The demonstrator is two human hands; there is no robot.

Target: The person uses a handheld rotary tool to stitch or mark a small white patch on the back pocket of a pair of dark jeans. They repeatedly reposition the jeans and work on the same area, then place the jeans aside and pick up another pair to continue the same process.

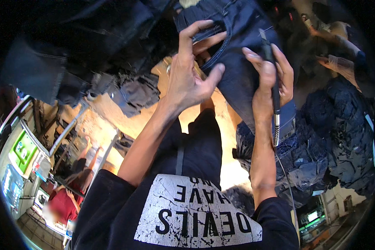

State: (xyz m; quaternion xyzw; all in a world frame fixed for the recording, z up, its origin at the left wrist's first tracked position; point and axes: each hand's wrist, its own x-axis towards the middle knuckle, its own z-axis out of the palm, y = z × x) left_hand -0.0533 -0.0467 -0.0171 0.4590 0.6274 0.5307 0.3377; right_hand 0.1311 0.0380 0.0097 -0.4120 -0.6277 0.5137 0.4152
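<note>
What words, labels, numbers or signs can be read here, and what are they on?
Shirt: large black capitals on a white panel, upside down in this view; legible, but I won't copy the wording.
Green object at left: a pale mark, too small to read.
Lit screen at lower right: too small to read.
Tool in the right hand: none I can make out.

Black corded pen-like tool point(275, 99) in the right grip point(264, 85), left grip point(187, 79) at a dark garment point(239, 68)
</note>
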